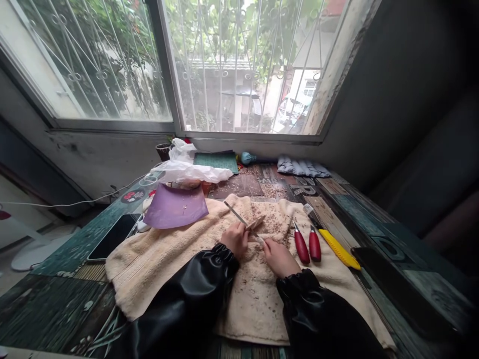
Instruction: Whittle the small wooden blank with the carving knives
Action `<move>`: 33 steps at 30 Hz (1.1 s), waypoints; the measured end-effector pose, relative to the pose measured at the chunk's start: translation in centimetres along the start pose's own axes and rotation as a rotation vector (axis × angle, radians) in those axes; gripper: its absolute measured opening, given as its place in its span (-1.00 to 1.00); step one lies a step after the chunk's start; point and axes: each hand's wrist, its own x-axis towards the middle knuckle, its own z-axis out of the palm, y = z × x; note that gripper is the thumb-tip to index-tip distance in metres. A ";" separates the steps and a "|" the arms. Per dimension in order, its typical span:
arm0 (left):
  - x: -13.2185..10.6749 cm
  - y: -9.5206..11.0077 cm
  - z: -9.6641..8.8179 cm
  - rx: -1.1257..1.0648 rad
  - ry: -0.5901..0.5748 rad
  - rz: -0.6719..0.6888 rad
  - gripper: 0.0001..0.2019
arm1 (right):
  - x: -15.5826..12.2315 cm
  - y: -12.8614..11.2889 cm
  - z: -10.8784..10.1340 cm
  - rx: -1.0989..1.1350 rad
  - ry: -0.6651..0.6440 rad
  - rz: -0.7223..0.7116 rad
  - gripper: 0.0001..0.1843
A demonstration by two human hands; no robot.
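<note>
My left hand [235, 240] is closed on a small, pointed piece of wood [256, 222], its tip sticking out to the right. My right hand [280, 258] grips one end of a thin metal file [235, 212], which slants up and to the left across the wood. Whether file and wood touch is hard to make out. Under both hands lies a cream towel [194, 247] strewn with wood shavings. Just right of my right hand are two red-handled carving knives [301, 246] [315, 244] and a yellow box cutter [340, 249].
Purple sandpaper [175, 207] lies on the towel's left part, near a phone [114, 237]. Behind are a white plastic bag [194, 171], a green cutting mat [217, 160] and a grey padded item [303, 167]. A long dark object [404, 291] lies along the right side.
</note>
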 end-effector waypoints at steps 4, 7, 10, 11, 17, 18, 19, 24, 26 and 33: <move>-0.1 -0.5 0.2 -0.065 0.006 0.023 -0.88 | -1.8 1.0 0.1 0.021 -0.004 0.010 -0.67; -0.2 -0.6 0.4 -0.128 -0.003 0.097 -0.87 | -2.6 1.4 0.4 -0.009 0.007 0.056 -0.67; -0.2 -0.9 0.6 -0.198 -0.007 0.167 -0.88 | -2.5 1.1 0.8 -0.029 0.027 0.095 -0.64; -0.2 -1.0 0.7 -0.221 -0.011 0.186 -0.89 | -2.2 0.8 1.0 -0.030 0.031 0.103 -0.63; -0.4 -1.2 1.3 -0.196 0.025 0.082 -0.92 | -0.2 -1.7 1.9 -0.003 0.056 0.109 -0.61; -0.4 -1.2 1.4 -0.177 0.035 0.047 -0.93 | -0.1 -1.9 1.9 -0.002 0.053 0.111 -0.62; -0.4 -1.2 1.4 -0.160 0.043 0.014 -0.93 | -0.3 -1.9 2.0 -0.003 0.047 0.114 -0.62; 0.1 -1.5 1.1 -0.145 0.078 -0.091 -0.93 | -3.4 0.5 2.2 0.028 0.016 0.111 -0.64; 0.2 -1.6 1.0 -0.188 0.066 -0.028 -0.94 | -4.8 1.8 2.3 0.064 0.022 0.107 -0.64; 0.4 -2.5 1.1 -0.291 0.025 0.068 -0.95 | -4.1 2.3 2.2 0.026 0.041 0.166 -0.67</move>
